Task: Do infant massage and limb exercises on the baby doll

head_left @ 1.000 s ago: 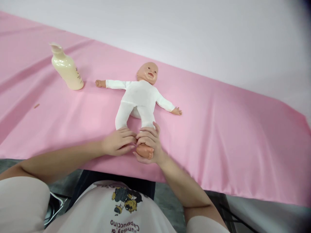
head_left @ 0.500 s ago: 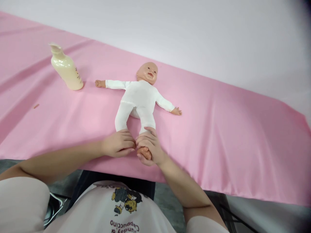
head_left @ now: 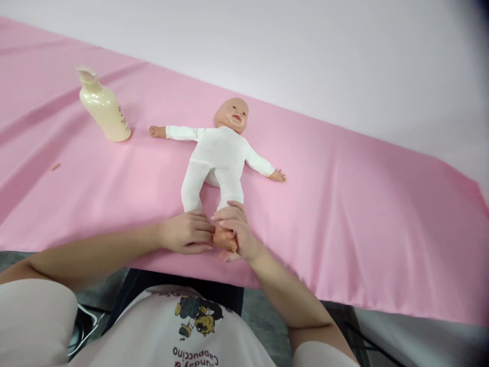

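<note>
Fingers (head_left: 225,218) of the right hand (head_left: 235,232) wrap the doll (head_left: 217,153)'s foot (head_left: 224,238), left hand (head_left: 187,233) curled at 9 o'clock; a tug could drag the doll off the table (head_left: 362,204).

The doll (head_left: 217,158) has a glossy plastic head and matt white cloth suit. Smooth, faintly shiny pink cloth (head_left: 344,204) covers the worktop. The cream bottle (head_left: 104,109) looks glossy plastic.
</note>
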### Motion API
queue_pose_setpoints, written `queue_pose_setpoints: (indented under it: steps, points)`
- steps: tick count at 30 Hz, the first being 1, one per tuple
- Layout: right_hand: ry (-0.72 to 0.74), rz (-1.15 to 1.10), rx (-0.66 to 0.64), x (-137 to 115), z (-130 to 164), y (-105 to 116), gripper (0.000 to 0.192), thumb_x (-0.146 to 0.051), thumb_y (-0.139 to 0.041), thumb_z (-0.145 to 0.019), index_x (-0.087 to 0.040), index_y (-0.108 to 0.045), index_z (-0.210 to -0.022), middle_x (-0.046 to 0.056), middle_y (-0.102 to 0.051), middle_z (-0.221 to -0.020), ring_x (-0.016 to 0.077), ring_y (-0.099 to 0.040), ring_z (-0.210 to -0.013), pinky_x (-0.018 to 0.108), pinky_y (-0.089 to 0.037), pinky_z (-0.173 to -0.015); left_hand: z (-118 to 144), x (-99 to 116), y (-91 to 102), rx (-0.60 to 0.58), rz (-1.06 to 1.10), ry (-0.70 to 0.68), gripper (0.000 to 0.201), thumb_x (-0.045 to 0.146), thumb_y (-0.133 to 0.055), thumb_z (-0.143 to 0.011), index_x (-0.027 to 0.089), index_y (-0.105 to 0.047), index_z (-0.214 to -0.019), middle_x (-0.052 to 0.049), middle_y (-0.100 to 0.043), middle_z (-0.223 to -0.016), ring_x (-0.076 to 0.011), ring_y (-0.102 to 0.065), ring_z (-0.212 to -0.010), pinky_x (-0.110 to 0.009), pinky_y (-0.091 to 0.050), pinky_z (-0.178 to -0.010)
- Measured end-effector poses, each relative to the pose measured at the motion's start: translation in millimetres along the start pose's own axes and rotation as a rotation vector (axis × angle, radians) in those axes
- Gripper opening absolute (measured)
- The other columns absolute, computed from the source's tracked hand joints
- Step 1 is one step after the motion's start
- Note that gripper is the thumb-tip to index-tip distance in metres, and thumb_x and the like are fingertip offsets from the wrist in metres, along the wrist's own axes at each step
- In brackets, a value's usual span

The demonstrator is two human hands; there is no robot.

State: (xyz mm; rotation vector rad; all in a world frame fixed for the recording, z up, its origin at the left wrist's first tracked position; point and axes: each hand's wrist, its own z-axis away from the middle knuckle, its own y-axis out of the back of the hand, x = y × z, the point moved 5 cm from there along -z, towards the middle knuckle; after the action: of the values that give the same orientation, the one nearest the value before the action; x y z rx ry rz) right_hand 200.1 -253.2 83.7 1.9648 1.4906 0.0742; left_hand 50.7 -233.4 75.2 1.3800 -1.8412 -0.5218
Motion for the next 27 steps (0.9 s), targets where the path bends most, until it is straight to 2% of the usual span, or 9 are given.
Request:
queue_pose_setpoints:
  steps: [3,5,7,11,17,20,23,27]
  points:
    - [-0.020,0.028,0.100,6.1,3.6,3.8,0.077,-0.071,-0.062,-0.083,-0.027,-0.037,-0.142,0.011,-0.066,-0.118,0.0286,-0.070,-0.102,0.061,-0.049,-0.106,-1.7,2.5,7.7,0.056,0.014,0.001,0.020,0.024,-0.047,-0.100,0.016,-0.065,-0.102,-0.012,-0.076,-0.096,-0.0210,-0.069,-0.085,-0.036,-0.057,-0.081]
    - [-0.035,0.076,0.138,8.8,6.0,4.0,0.078,-0.065,-0.067,-0.081,-0.029,-0.036,-0.143,0.012,-0.064,-0.125,0.0298,-0.069,-0.108,0.063,-0.047,-0.109,-2.5,3.3,12.1,0.085,0.032,0.017,0.018,0.022,-0.047,-0.100,0.016,-0.063,-0.105,-0.013,-0.076,-0.099,-0.0212,-0.069,-0.087,-0.037,-0.057,-0.082]
    - [-0.067,0.142,0.135,10.7,8.1,2.3,0.066,-0.053,-0.069,-0.084,-0.029,-0.041,-0.138,0.011,-0.063,-0.128,0.0289,-0.067,-0.111,0.061,-0.047,-0.110,-2.8,2.9,14.8,0.101,0.039,0.047,0.017,0.020,-0.046,-0.099,0.018,-0.061,-0.106,-0.012,-0.076,-0.099,-0.0211,-0.069,-0.090,-0.037,-0.057,-0.085]
    - [-0.121,0.239,0.097,11.7,11.8,-0.7,0.034,-0.031,-0.060,-0.091,-0.028,-0.054,-0.125,0.008,-0.066,-0.125,0.0253,-0.066,-0.112,0.056,-0.047,-0.110,-2.1,-2.4,17.7,0.157,0.017,0.143,0.017,0.014,-0.045,-0.098,0.019,-0.058,-0.108,-0.009,-0.075,-0.096,-0.0194,-0.068,-0.090,-0.038,-0.055,-0.088]
    - [-0.083,0.282,0.117,6.9,9.5,0.2,0.013,-0.024,-0.060,-0.092,-0.028,-0.061,-0.104,0.000,-0.072,-0.108,0.0215,-0.068,-0.104,0.050,-0.044,-0.114,-0.6,-7.7,16.2,0.146,0.014,0.210,0.016,0.018,-0.042,-0.101,0.020,-0.057,-0.107,-0.008,-0.072,-0.095,-0.0184,-0.067,-0.090,-0.037,-0.052,-0.088]
    - [-0.073,0.301,0.126,2.7,1.8,1.6,0.010,-0.026,-0.067,-0.090,-0.027,-0.060,-0.096,-0.001,-0.072,-0.098,0.0199,-0.068,-0.100,0.047,-0.043,-0.116,-0.1,-8.5,14.4,0.122,0.019,0.217,0.017,0.019,-0.042,-0.101,0.020,-0.057,-0.106,-0.008,-0.072,-0.097,-0.0185,-0.067,-0.091,-0.037,-0.051,-0.088]
    - [-0.042,0.312,0.122,-2.4,-5.8,3.6,0.021,-0.034,-0.077,-0.083,-0.026,-0.058,-0.089,-0.003,-0.072,-0.086,0.0186,-0.068,-0.091,0.046,-0.040,-0.118,0.0,-9.5,12.7,0.104,0.013,0.229,0.018,0.019,-0.041,-0.101,0.020,-0.058,-0.106,-0.008,-0.073,-0.098,-0.0184,-0.066,-0.091,-0.036,-0.050,-0.087]
    - [-0.020,0.313,0.096,-4.4,-9.3,5.8,0.031,-0.053,-0.074,-0.082,-0.028,-0.058,-0.090,-0.005,-0.073,-0.081,0.0181,-0.070,-0.085,0.046,-0.041,-0.117,-0.3,-9.7,11.1,0.083,0.008,0.225,0.018,0.016,-0.042,-0.100,0.019,-0.059,-0.105,-0.008,-0.073,-0.099,-0.0182,-0.066,-0.090,-0.036,-0.050,-0.086]
